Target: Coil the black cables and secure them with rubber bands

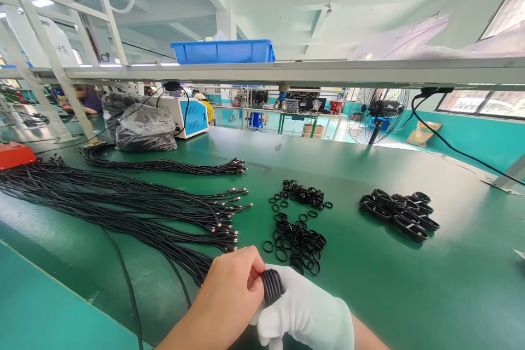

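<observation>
My bare left hand (229,292) has its fingers closed at the left side of a coiled black cable (273,286). On the other side, my right hand (307,306) in a white glove is wrapped around the same coil. Parts of the coil are hidden by both hands. Just beyond my hands lie loose black rings (301,240), with a second heap of rings (305,194) behind them. Long black cables (156,202) with metal plug ends stretch across the left of the green table (369,284). Several finished-looking cable coils (400,213) are piled to the right.
A bundle of cables (164,165) lies farther back, near black bags in clear plastic (145,126) and a white-and-blue machine (188,116). Overhead runs a shelf (311,72) with a blue bin (223,52). A red object (16,154) sits far left; a fan (377,112) stands beyond the table.
</observation>
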`<state>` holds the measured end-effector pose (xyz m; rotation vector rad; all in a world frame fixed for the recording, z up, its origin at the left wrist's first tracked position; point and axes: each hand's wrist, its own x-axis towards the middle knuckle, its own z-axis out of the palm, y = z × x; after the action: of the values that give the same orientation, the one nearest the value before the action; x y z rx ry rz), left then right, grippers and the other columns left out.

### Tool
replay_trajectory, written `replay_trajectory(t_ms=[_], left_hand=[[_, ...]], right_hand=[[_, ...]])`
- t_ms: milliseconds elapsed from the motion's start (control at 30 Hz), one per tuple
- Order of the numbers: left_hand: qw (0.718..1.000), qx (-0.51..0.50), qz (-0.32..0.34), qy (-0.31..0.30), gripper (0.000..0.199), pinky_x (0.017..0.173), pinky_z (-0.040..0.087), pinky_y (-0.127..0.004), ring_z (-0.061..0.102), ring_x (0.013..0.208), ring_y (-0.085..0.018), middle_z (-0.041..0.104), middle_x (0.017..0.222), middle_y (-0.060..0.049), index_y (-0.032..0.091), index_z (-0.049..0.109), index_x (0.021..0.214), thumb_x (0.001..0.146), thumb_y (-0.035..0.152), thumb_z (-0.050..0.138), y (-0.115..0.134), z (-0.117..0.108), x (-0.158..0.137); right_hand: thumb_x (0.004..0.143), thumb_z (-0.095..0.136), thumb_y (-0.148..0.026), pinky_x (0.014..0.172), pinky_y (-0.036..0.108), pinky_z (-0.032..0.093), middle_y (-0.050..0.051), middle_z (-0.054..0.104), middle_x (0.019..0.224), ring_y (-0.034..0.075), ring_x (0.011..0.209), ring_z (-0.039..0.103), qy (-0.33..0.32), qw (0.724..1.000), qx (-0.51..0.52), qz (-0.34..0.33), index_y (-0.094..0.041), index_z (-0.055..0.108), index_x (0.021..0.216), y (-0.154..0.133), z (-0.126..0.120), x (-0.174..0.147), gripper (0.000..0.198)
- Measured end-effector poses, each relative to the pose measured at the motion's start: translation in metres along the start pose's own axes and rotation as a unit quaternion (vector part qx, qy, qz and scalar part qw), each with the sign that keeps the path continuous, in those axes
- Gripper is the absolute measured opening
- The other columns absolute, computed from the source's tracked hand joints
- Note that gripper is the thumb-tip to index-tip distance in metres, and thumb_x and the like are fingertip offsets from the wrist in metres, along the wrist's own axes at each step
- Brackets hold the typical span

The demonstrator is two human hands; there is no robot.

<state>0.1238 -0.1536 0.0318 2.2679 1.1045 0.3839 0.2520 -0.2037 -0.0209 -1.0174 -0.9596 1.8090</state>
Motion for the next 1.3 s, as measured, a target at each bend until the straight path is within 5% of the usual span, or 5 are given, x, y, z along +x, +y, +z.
replay_trajectory(t_ms=[233,367,600,1200,1300], left_hand=[[0.999,-0.039,0.012,-0.036,0.013,0.054,0.037,-0.021,0.054,0.059,-0.013,0.060,0.064,0.003,0.021,0.059,0.073,0.073,0.015,0.047,-0.009,-0.008,0.009],[0.999,-0.030,-0.002,-0.044,0.013,0.057,0.040,-0.023,0.057,0.063,-0.015,0.061,0.072,0.002,0.022,0.061,0.084,0.075,0.028,0.053,-0.025,-0.016,0.036],[0.999,-0.024,0.014,-0.035,0.010,0.073,0.035,-0.029,0.054,0.077,-0.019,0.054,0.073,0.002,0.022,0.054,0.068,0.068,0.011,0.056,-0.032,0.027,0.068],[0.863,-0.478,-0.037,-0.161,0.023,0.054,0.035,-0.021,0.042,0.055,-0.008,0.054,0.070,0.002,0.018,0.046,0.075,0.081,0.040,0.047,-0.005,0.014,0.025],[0.903,-0.390,-0.008,-0.180,0.024,0.050,0.030,-0.022,0.038,0.048,-0.008,0.059,0.071,0.002,0.019,0.044,0.072,0.080,0.042,0.046,-0.009,0.004,0.029]], right_hand=[[0.055,0.058,-0.009,0.031,0.015,0.038,-0.004,0.049,0.042,0.008,0.035,0.048,0.060,0.997,-0.015,0.048,-0.012,0.056,0.062,-0.018,0.006,-0.007,0.008],[0.064,0.062,-0.023,0.033,0.018,0.033,-0.002,0.055,0.050,0.008,0.036,0.046,0.147,0.984,0.096,-0.042,-0.014,0.056,0.078,-0.027,-0.017,-0.012,0.019],[0.062,0.072,-0.036,0.049,0.024,0.038,-0.001,0.054,0.064,0.017,0.064,0.060,0.166,0.970,0.149,-0.099,-0.017,0.050,0.087,-0.030,-0.032,-0.015,0.038],[0.057,0.052,-0.014,0.050,0.023,0.032,-0.006,0.041,0.060,0.009,0.057,0.037,0.414,0.867,-0.213,-0.178,-0.021,0.044,0.071,-0.023,-0.015,0.001,0.017],[0.055,0.051,-0.012,0.050,0.023,0.030,-0.006,0.040,0.059,0.009,0.057,0.036,0.391,0.869,-0.247,-0.178,-0.021,0.043,0.071,-0.027,-0.008,-0.004,0.021]])
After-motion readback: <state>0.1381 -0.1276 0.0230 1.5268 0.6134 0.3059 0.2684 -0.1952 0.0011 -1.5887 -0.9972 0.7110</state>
